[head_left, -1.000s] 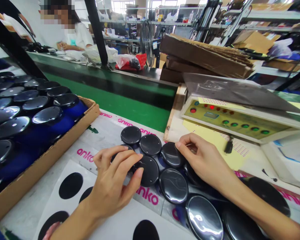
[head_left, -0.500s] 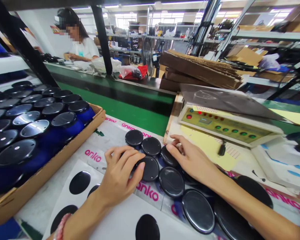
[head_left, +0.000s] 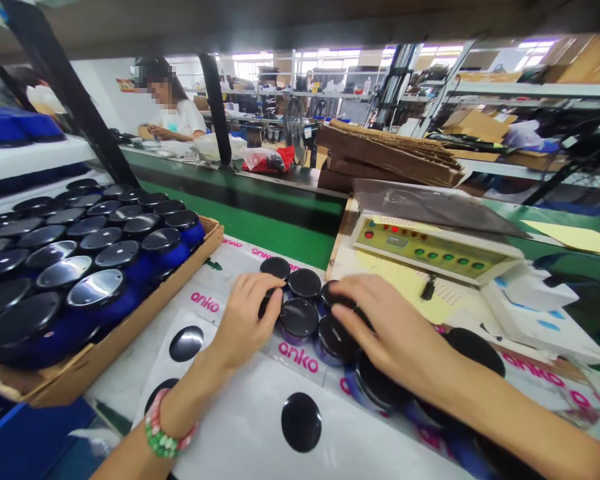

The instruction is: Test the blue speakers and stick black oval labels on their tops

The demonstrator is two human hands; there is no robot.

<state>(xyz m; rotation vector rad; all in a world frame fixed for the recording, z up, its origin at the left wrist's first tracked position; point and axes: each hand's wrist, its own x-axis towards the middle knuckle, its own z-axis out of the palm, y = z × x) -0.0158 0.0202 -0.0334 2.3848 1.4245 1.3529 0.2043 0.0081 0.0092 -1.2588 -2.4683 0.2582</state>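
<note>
My left hand curls its thumb and fingers around a round blue piece with a glossy black top, mostly hidden by the fingers. My right hand, smeared by motion, arches over another black-topped piece, whose dark edge shows between thumb and fingers. Between the hands stand more of these pieces, one with a bare black top and another behind it. A white sheet in front carries flat black discs.
To the left, a cardboard tray holds many black-topped blue pieces. A control box with lit buttons stands back right, near stacked brown cardboard. Across the green bench sits another person. A black post rises behind.
The camera view has shifted, showing more of the tray. My left hand has closed round a black-topped piece at the row's left end. My right hand has moved over the pieces, fingers spread wider.
</note>
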